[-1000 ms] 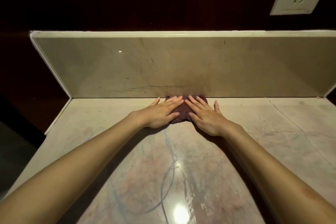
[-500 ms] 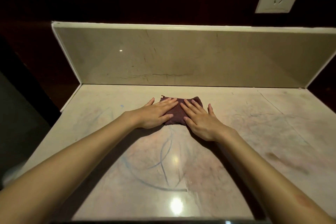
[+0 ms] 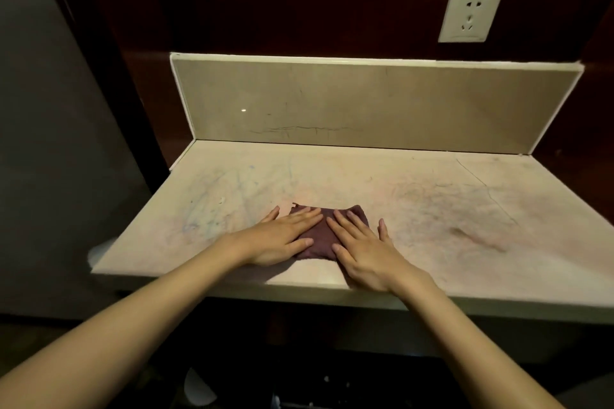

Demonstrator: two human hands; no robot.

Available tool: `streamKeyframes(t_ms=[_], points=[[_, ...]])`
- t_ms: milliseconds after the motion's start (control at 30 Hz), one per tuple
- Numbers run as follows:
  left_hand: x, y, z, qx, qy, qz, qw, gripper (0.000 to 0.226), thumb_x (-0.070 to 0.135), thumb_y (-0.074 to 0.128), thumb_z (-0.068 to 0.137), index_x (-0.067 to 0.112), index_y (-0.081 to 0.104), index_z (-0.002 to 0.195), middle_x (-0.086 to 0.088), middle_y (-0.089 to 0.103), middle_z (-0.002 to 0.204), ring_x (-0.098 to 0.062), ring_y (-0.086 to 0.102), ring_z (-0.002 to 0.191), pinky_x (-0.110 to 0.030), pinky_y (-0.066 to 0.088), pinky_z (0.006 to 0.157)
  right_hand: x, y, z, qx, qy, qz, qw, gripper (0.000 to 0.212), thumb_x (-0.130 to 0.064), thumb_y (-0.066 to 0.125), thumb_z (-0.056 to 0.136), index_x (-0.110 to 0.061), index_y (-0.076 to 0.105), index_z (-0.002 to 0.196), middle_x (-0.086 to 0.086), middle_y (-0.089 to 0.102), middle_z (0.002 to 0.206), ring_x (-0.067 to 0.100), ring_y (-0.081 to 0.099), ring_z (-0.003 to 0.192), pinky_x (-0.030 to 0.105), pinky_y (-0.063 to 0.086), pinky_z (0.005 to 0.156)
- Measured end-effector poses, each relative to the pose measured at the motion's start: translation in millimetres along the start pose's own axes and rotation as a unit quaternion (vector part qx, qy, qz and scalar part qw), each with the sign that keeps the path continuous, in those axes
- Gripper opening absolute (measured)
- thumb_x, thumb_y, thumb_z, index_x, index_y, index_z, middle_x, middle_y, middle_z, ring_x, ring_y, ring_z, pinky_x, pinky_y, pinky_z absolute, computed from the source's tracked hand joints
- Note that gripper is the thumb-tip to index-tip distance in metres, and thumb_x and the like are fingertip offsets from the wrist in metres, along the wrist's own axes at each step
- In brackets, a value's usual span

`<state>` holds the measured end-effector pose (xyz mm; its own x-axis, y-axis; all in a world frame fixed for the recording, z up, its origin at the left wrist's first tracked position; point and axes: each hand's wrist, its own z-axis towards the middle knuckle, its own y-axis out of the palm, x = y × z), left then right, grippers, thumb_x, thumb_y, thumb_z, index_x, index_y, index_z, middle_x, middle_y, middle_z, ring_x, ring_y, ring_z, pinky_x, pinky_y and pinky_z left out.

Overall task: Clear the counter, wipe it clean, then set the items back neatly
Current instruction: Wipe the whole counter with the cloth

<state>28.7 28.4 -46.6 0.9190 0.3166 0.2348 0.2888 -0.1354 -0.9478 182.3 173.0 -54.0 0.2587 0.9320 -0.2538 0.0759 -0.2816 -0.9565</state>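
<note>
- A dark purple cloth [image 3: 320, 236], folded into a rough rectangle, lies flat on the pale marble worktop [image 3: 415, 209], near its front edge and a little left of the middle.
- The left hand [image 3: 282, 237] rests palm down on the left part of the cloth; its fingers [image 3: 307, 217] are straight and together, pressing flat rather than curled round the fabric, and the thumb points away to the far left onto the bare stone.
- The right hand [image 3: 365, 252] lies palm down on the right part of the cloth, fingers stretched out and slightly spread, with the little finger off the cloth on the worktop.
- The two sets of fingertips nearly meet over the middle of the cloth, angled towards each other.
- Both bare forearms reach in from the lower corners of the head view.
- The worktop surface shows faint bluish and pinkish scribbles and smears, with a darker smudge [image 3: 465, 232] to the right.
- A low beige backsplash [image 3: 365, 103] stands along the far edge.
- Above it, on the dark wooden wall, sits a white power socket [image 3: 470, 14].
</note>
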Motion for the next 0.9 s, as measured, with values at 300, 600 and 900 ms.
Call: streamKeyframes(t_ms=[300,600,900], points=[[30,20,-61,0.001,-0.008,-0.007,1.000,0.057,0.041,0.028,0.102,0.030,0.003,0.153,0.015,-0.003,0.160,0.011,-0.010,0.134,-0.042,-0.008,0.117,-30,17,-56,0.005,-0.016,0.000,1.000,0.056,-0.040,0.019,0.103,-0.029,-0.003,0.153,-0.012,-0.012,0.160,0.006,-0.015,0.146,0.050,-0.016,0.114],[30,24,-68,0.006,-0.013,-0.014,1.000,0.056,0.043,0.025,0.102,0.032,0.004,0.153,0.017,-0.002,0.159,0.012,-0.010,0.134,-0.042,-0.011,0.117,-34,16,-59,-0.017,-0.014,0.002,1.000,0.056,-0.043,0.017,0.103,-0.029,-0.003,0.153,-0.012,-0.013,0.160,0.006,-0.015,0.146,0.048,-0.016,0.114],[2,2,-24,0.003,-0.027,0.010,1.000,0.056,0.043,0.023,0.103,0.029,0.003,0.153,0.013,-0.003,0.160,0.000,-0.004,0.145,-0.044,-0.009,0.117,-27,0,-4,-0.032,0.010,-0.015,0.999,0.057,-0.042,0.016,0.103,-0.025,-0.004,0.154,-0.009,-0.013,0.160,0.009,-0.014,0.147,0.051,-0.014,0.114]])
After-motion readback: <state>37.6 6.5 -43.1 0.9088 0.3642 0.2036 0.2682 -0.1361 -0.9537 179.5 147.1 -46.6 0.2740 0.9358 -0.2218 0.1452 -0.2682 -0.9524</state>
